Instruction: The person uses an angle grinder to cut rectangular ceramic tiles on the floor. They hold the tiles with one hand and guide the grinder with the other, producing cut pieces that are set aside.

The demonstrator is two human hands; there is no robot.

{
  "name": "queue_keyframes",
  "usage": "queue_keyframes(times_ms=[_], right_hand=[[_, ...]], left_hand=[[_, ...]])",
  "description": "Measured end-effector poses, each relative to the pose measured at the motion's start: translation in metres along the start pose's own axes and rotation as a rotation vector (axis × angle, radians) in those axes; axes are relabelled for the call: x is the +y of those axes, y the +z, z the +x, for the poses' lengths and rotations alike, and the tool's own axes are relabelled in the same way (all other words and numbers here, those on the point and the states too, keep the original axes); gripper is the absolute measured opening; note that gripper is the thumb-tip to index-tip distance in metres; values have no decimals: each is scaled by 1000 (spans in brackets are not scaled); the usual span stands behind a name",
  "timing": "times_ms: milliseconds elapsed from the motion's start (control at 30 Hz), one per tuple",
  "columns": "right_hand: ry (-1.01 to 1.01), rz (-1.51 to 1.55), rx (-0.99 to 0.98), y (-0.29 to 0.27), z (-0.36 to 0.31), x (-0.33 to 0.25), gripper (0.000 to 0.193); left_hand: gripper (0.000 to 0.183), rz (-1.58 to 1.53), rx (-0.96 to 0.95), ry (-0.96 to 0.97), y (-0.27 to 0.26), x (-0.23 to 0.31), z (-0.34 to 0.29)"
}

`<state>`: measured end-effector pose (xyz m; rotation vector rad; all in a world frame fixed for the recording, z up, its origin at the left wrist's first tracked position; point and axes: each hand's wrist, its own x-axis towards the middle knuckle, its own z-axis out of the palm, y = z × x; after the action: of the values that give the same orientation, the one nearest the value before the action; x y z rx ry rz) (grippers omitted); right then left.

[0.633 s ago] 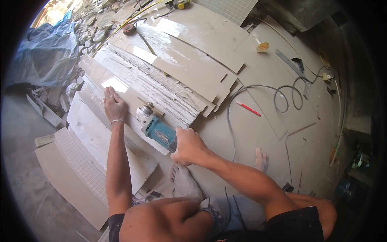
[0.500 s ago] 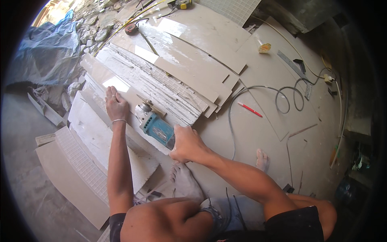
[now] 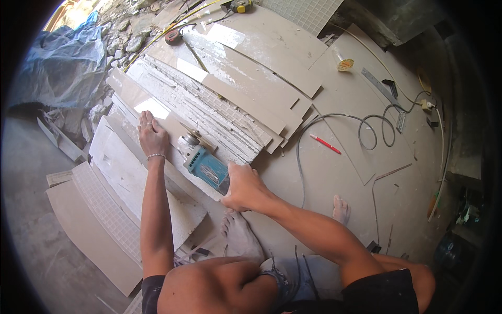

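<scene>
My right hand (image 3: 244, 186) is wrapped round the rear body of a teal angle grinder (image 3: 207, 166). Its metal head and thin disc (image 3: 192, 132) point away from me, over a beige tile (image 3: 128, 91) on top of a dusty white stack. I cannot tell whether the disc touches the tile. My left hand (image 3: 152, 134) lies flat on that tile, left of the grinder, fingers stretched forward and holding nothing. Beyond the grinder lie several cut tile strips (image 3: 246, 99) with white, dusty edges. A white board (image 3: 123, 152) leans close to my left forearm.
A grey cord (image 3: 300, 157) loops rightward over the tiled floor past a red pencil (image 3: 325, 144) and a steel square (image 3: 379, 86). Tape measures (image 3: 172, 37) lie at the back. Rubble (image 3: 123, 39) and a blue tarp (image 3: 63, 65) occupy the far left. My bare feet (image 3: 240, 235) are near the stack.
Both hands and the grinder hold nearly the same place. The whole view has shifted very slightly; nothing has been picked up or let go.
</scene>
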<state>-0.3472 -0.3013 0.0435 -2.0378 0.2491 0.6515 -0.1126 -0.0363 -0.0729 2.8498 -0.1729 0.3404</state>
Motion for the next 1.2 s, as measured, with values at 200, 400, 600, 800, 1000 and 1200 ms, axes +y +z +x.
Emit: queue_keyframes(times_ms=[200, 400, 600, 800, 1000, 1200], right_hand=[[34, 16, -31, -3, -20, 13, 51], [59, 24, -45, -8, -32, 15, 51], [54, 15, -31, -6, -37, 17, 52], [32, 19, -22, -3, -35, 21, 52], [19, 6, -47, 1, -19, 20, 50], [-37, -35, 52, 10, 2, 9, 48]], left_hand=[[56, 0, -2, -11, -1, 1, 1], [56, -11, -3, -12, 0, 0, 0], [55, -18, 11, -3, -1, 0, 0], [55, -41, 20, -6, -2, 1, -2], [55, -49, 37, 2, -2, 2, -1], [55, -42, 38, 3, -3, 3, -2]])
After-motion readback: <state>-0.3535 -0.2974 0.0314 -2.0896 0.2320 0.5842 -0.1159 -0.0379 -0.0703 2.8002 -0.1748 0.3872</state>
